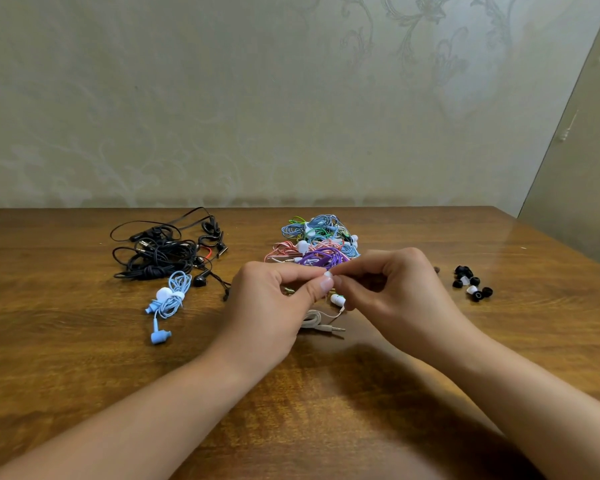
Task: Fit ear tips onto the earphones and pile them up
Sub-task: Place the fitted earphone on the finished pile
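Two bare forearms, no sleeves in view up to the frame edge. No watch, rings or bracelets on what shows. Left hand [267,306] & right hand [392,292]: slim fingers, knuckles showing. Left thumbnail short-ish, rounded, pale glossy finish w/ light tip; can't tell if polish or natural. Other nails mostly hidden. Wrists narrow, forearms widen toward the bottom edge. No marks, plasters or tattoos visible on either arm. Elbows & upper arms out of frame.
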